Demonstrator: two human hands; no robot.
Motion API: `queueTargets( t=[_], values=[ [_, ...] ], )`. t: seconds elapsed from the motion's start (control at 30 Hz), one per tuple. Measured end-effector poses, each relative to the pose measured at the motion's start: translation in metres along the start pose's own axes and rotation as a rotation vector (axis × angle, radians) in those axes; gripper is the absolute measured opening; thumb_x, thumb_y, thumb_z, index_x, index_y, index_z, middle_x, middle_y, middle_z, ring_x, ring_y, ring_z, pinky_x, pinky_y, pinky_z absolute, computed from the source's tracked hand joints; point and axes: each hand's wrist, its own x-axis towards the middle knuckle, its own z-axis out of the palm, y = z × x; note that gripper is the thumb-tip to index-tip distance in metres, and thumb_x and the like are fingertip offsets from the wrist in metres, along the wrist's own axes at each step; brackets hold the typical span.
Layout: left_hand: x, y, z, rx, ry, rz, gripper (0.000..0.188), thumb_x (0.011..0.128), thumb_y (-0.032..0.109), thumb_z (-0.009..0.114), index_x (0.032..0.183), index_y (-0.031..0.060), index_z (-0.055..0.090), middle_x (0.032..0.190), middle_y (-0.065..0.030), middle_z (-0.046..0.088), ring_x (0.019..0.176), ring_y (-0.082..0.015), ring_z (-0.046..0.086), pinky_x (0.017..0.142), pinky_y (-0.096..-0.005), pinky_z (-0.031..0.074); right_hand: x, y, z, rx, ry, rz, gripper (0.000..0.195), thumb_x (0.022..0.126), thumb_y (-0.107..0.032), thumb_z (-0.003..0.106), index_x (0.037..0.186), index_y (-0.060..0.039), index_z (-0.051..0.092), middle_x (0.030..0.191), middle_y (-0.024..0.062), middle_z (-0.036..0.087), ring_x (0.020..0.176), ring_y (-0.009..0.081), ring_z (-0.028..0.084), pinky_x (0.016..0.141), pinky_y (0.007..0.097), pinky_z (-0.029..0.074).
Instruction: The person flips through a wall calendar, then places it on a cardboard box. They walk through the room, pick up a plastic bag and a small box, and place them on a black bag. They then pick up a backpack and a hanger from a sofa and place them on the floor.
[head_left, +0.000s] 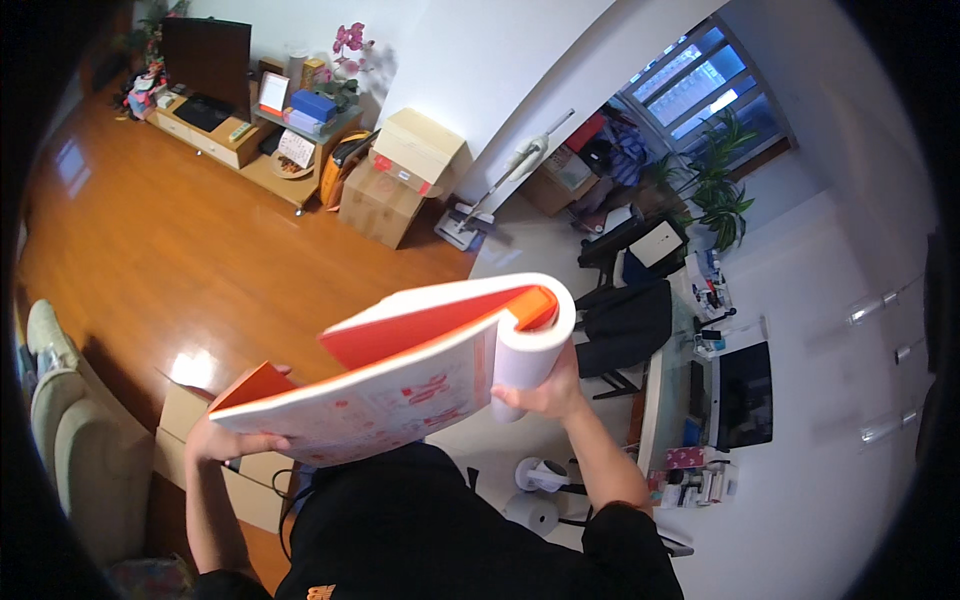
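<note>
Between my hands is a large printed item (375, 405), perhaps a wall calendar or a thick folded card, white with red pictures outside and orange-red inside. My left hand (225, 439) grips its left end, with the thumb on the printed face and the other fingers partly hidden behind an orange flap (253, 388). At the right end the white layers curl round into a roll (517, 367). An orange piece (534, 306) shows inside the curl. My right hand (547, 390) is wrapped round the roll from below, its thumb on the near side.
Cardboard boxes (382, 199) stand by the wall, next to a flat mop (461, 225). A low TV cabinet (217, 150) is at upper left. To the left is a sofa (97, 465), with an open carton (255, 491) nearby. A glass desk (664, 390) and chair (626, 326) stand right.
</note>
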Motion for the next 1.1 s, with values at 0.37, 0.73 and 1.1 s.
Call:
queueTargets(
  t=[0.37,0.73,1.1],
  values=[
    [0.036,-0.04,0.007,-0.616,0.216,-0.109,0.061,0.085,0.023,0.078,0.135,-0.0029,0.053,0.125,-0.0136,0.065,0.112,-0.023,0.064,0.094,-0.039,0.053,0.053,0.033,0.017,0.19,-0.018,0.303,0.087,0.063,-0.022,0.088,0.132,0.006,0.041,0.124,0.0176,0.058,0.115,0.0247,0.059,0.1,0.0385,0.048],
    [0.034,-0.092,0.052,-0.781,0.229,0.052,0.095,0.088,0.064,0.064,0.152,0.0016,0.031,0.15,-0.0165,0.044,0.136,-0.0294,0.046,0.112,-0.0474,0.039,0.08,0.067,0.006,0.301,-0.086,0.407,0.085,0.067,-0.012,0.082,0.139,0.0037,0.04,0.127,0.0176,0.058,0.115,0.0256,0.061,0.099,0.0387,0.05],
    [0.011,-0.04,0.126,-0.966,0.619,0.002,0.081,0.101,0.064,0.037,0.155,0.0043,0.03,0.156,-0.0178,0.038,0.142,-0.0323,0.039,0.117,-0.0485,0.031,0.118,0.094,0.029,0.383,-0.403,0.379,0.084,0.068,-0.026,0.08,0.137,0.0023,0.043,0.117,0.016,0.059,0.103,0.0258,0.063,0.087,0.0398,0.056]
  ],
)
